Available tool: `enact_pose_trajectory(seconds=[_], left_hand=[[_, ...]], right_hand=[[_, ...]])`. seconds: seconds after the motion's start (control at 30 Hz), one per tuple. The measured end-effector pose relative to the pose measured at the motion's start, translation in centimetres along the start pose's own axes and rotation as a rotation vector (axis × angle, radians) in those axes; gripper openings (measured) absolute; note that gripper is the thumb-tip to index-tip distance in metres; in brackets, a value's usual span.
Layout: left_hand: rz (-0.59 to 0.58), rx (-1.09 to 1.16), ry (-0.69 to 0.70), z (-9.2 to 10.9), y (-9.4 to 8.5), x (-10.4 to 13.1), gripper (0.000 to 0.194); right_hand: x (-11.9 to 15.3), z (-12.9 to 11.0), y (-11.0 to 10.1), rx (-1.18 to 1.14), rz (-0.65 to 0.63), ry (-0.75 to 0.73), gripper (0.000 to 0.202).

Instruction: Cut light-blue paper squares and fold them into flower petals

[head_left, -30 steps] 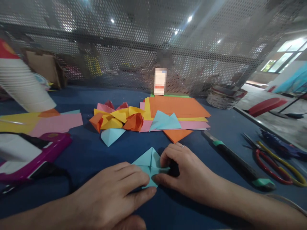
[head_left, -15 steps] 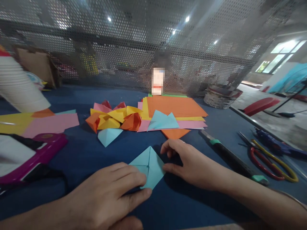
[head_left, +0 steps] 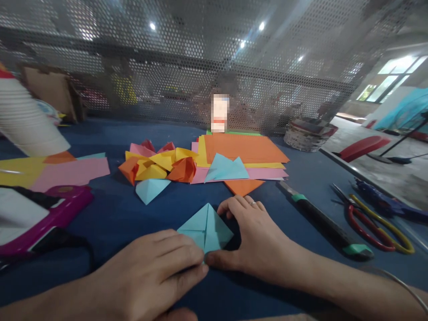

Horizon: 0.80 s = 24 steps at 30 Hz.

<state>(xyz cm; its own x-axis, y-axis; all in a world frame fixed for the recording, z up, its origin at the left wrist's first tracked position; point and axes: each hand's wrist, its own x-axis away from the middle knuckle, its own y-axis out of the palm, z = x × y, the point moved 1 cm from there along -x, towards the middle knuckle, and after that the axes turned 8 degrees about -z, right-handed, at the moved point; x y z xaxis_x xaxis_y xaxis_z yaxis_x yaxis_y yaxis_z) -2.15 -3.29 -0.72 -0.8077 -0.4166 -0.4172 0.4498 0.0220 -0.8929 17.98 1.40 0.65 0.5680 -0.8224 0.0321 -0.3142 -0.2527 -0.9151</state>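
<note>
A light-blue folded paper square (head_left: 216, 232) lies on the dark-blue table, one corner pointing away from me and fold lines crossing its face. My left hand (head_left: 150, 267) covers its lower left part, fingers closed together and pressing on it near the bottom corner. Around the right side is my right hand (head_left: 264, 236), its thumb at the bottom corner beside the left fingertips. The right index finger is bent by the upper right edge, well apart from the thumb. Beyond lie a light-blue folded piece (head_left: 152, 189) and a pile of yellow, orange and pink folded pieces (head_left: 157, 162).
Coloured paper sheets (head_left: 245, 149) are stacked at the back, with another light-blue fold (head_left: 227, 168) on top. On the right lie a utility knife (head_left: 324, 220) and scissors (head_left: 371, 225). At left are a purple tool (head_left: 63, 211) and stacked paper cups (head_left: 28, 116). A wicker basket (head_left: 306, 133) stands behind.
My right thumb has moved from the paper's right corner down and left to its bottom corner. The right index finger has shifted slightly left. My left hand stays on the paper.
</note>
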Motion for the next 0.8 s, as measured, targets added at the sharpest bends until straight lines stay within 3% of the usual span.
enact_pose_trajectory(seconds=[0.2,0.4,0.6,0.7,0.8], left_hand=[[-0.065,0.014,-0.049,0.2,-0.4,0.2,0.029],[-0.007,0.001,0.015,0.1,-0.3,0.2,0.027],[0.019,-0.013,0.033,0.0,-0.1,0.4,0.028],[0.02,-0.005,0.033,0.1,-0.2,0.4,0.031],[0.028,-0.016,0.034,0.1,-0.1,0.4,0.03]], right_hand=[[-0.1,0.2,-0.9,-0.075,-0.082,0.019,0.057],[-0.4,0.9,-1.9,-0.147,-0.163,0.04,0.052],[-0.5,1.9,-2.4,-0.221,-0.224,-0.03,0.043],[-0.4,1.6,-2.3,-0.208,-0.203,-0.012,0.046],[-0.3,0.8,-1.5,-0.109,-0.113,0.008,0.062]])
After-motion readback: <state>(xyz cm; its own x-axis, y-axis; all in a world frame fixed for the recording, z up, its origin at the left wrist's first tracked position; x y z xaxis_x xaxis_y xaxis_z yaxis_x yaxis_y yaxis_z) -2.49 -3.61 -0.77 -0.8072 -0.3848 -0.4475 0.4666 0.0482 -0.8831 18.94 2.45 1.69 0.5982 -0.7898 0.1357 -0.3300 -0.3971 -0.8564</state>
